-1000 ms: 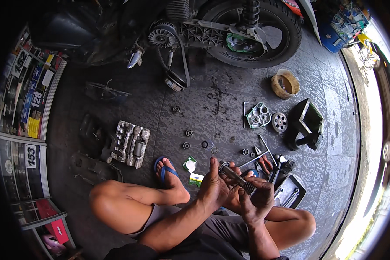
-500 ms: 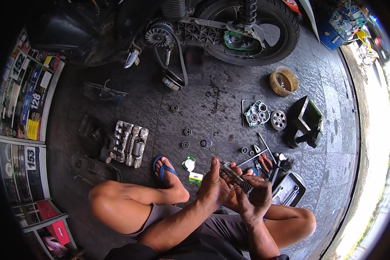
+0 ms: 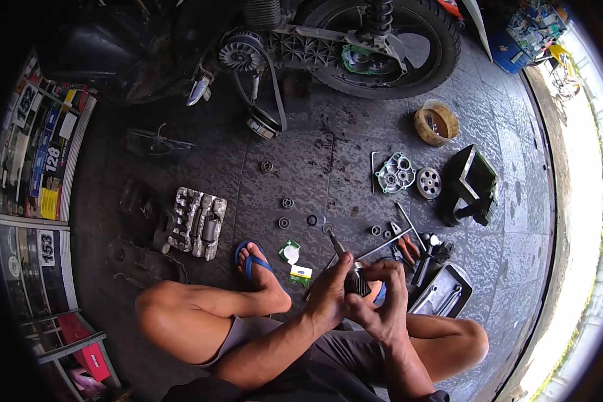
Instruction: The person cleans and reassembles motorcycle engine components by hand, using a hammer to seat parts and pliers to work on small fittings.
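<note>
A steel gear shaft [image 3: 359, 284] is held between my two hands, above my lap. Its thin end points up and away to the left, and the toothed part lies nearer to me. My left hand [image 3: 328, 289] is closed round the shaft from the left, thumb raised along it. From the right, my right hand [image 3: 383, 305] grips the toothed end between thumb and bent fingers. Beyond the shaft's tip, a thin ring [image 3: 327, 228] and a dark ring [image 3: 312, 220] lie on the floor. Two bearings [image 3: 284, 222] sit left of them.
Right of my hands are red-handled pliers [image 3: 407, 250], a T-handle wrench [image 3: 386, 244] and a tray of wrenches [image 3: 465, 305]. Farther off lie a gear cover [image 3: 388, 182], a holed disc [image 3: 428, 183], a black box [image 3: 459, 175] and a bowl [image 3: 437, 139]. A scooter's rear wheel [image 3: 453, 47] stands behind.
The gear shaft has turned, so its thin end now points farther away and upward. My right hand has shifted slightly left, and its fingers have bent over the toothed end.
</note>
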The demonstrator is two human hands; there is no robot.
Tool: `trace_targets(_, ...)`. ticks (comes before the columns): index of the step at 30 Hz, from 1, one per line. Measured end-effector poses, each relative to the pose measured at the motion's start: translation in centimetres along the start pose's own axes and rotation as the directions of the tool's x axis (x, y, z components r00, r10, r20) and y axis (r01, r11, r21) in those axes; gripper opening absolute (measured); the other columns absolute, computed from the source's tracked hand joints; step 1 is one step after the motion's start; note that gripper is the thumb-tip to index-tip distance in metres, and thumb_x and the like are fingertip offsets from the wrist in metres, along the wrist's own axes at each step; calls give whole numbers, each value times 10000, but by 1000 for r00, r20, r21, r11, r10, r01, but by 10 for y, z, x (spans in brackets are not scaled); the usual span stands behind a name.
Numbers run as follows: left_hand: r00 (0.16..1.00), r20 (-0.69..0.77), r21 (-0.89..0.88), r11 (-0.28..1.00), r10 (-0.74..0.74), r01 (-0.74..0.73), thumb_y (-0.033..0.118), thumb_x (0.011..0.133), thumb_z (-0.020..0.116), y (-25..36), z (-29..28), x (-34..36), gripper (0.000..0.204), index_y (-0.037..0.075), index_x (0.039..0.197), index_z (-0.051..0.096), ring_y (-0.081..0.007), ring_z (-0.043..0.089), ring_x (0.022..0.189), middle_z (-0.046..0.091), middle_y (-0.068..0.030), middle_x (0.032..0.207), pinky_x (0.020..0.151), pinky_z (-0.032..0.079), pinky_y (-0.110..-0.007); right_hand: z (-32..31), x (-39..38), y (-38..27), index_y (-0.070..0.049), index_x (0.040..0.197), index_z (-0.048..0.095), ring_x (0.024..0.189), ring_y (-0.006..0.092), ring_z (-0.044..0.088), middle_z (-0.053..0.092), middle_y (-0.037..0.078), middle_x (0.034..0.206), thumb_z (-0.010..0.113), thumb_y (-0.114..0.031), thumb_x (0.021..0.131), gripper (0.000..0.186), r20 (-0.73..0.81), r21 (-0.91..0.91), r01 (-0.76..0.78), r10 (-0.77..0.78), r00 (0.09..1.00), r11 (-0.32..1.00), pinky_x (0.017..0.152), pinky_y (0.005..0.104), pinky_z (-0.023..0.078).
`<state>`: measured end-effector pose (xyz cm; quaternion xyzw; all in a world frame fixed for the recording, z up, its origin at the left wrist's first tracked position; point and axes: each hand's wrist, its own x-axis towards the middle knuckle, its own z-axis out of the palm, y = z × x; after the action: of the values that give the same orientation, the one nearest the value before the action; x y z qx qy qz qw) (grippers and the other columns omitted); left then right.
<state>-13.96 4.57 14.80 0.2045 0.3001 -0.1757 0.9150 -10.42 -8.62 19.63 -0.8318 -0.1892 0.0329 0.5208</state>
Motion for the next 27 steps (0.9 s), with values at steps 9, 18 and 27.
trace_targets(9, 954, -31, 621, 754, 297, -215, 436, 1114, 329, -20, 11, -17, 496, 41, 1114, 627, -109, 558, 897, 621, -33, 998, 792, 458, -292, 30, 2, 13, 20, 881, 561, 791, 223, 533, 566, 123, 833, 296, -722, 1011, 799, -192, 300, -52, 113, 975, 953, 755, 351, 423)
trace_targets(18, 978, 16, 537, 823, 206, -182, 406, 1116, 321, -29, 9, -19, 535, 4, 1364, 572, -129, 562, 978, 614, -48, 1106, 835, 461, -290, 36, 1, 6, -49, 887, 467, 752, 185, 450, 514, 78, 767, 358, -733, 998, 702, -266, 562, -34, 219, 939, 827, 794, 354, 402)
trace_targets(27, 901, 332, 636, 639, 279, -432, 222, 1019, 575, -2, 29, -40, 439, -35, 1360, 473, -202, 540, 1187, 582, -144, 1242, 1011, 408, -366, 33, 9, 17, -82, 940, 482, 753, 239, 524, 552, 120, 751, 364, -620, 1051, 561, -361, 829, 195, 236, 902, 524, 777, 399, 472)
